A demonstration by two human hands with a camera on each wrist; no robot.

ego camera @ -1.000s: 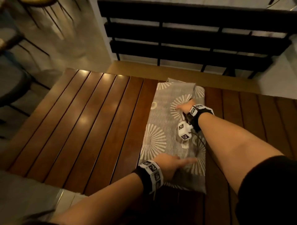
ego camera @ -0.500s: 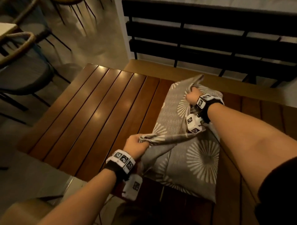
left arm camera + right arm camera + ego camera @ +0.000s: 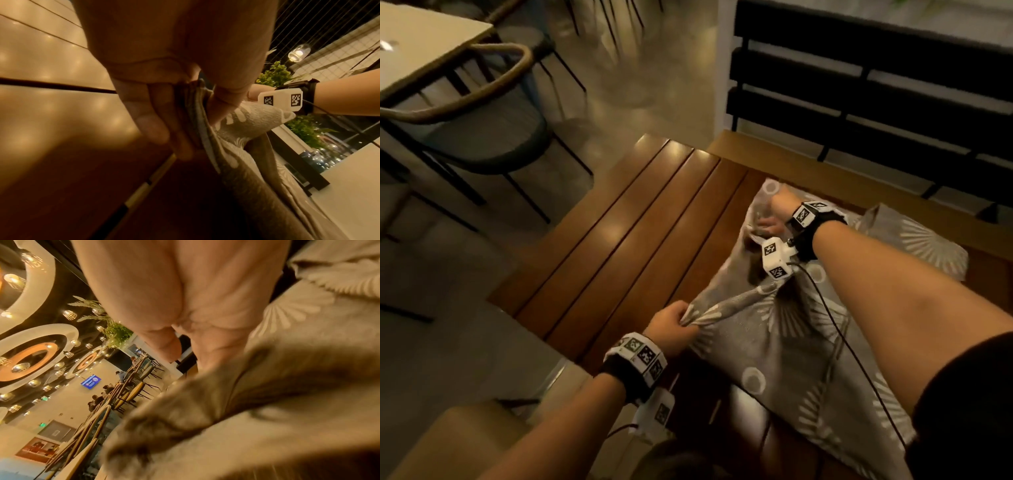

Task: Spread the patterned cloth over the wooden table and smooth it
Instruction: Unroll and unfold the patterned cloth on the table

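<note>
From the head view, both forearms reach forward over the slatted wooden desk (image 3: 640, 219). The left hand (image 3: 671, 325) is at the near-left side of the patterned cloth (image 3: 767, 346), fingers curled and pinching a bunched edge, with a taut ridge of fabric running from it up toward the right wrist. The right hand (image 3: 777, 209) is extended farther out, near the far edge of the desk, its fingers closed on a lifted fold of the cloth. The cloth lies rumpled and partly folded on the right part of the desk; the left slats are bare wood. A dark chair (image 3: 482, 137) stands on the floor beyond the desk's left side.

From the left wrist view, the left hand (image 3: 174, 81) points down, thumb and fingers (image 3: 148, 116) pressed together with the cloth's (image 3: 252, 120) edge pinched between them, above the glossy slats of the desk (image 3: 51, 105). The right forearm crosses the background.

From the right wrist view, the right hand (image 3: 185, 305) shows its palm side, fingers tucked into the cloth (image 3: 277, 386), which bunches in blurred folds; the exact grip is hidden by fabric.
</note>
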